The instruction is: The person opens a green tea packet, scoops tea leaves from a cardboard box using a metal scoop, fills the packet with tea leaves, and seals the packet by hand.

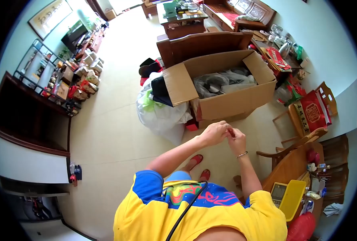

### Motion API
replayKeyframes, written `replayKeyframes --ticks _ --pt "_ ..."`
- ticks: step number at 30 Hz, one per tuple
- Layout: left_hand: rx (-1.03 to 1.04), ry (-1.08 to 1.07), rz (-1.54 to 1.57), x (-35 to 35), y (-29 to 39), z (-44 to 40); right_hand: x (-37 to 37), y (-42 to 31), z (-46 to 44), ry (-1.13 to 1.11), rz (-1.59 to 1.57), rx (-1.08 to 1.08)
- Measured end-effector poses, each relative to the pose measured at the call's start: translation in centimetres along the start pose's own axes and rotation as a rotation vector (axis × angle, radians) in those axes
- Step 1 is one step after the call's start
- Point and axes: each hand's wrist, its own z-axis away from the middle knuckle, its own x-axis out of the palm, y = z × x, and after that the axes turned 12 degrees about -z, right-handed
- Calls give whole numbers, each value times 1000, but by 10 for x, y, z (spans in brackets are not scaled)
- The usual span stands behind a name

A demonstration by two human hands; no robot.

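My left hand [215,133] and my right hand [236,141] meet in front of me, above the floor and just short of the open cardboard box [234,98]. Both are closed, with the fingertips pinched together. Something small and reddish shows between them, too small to name. A bracelet circles my right wrist. Inside the box lie grey, plastic-wrapped things [222,83]. Left of the box, a full white plastic bag [156,120] leans against it, with dark cloth [161,89] on top.
Behind the box stands a wooden bench [202,44]. To the right are a chair with a red bag [313,111] and a wooden table [285,166] bearing a yellow container [293,197]. Shelves [38,68] and packed goods [86,76] line the left wall.
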Motion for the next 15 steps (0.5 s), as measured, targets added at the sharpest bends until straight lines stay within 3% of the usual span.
replayKeyframes --ticks 3,7,15 --pt "-150 18 -12 -4 4 27 12 -1 6 -88 29 -42" --pt "-167 17 -45 -27 8 68 48 -21 20 -105 -107 -22" --pt "-252 222 -110 -113 -46 193 179 -98 29 -341 -120 -118"
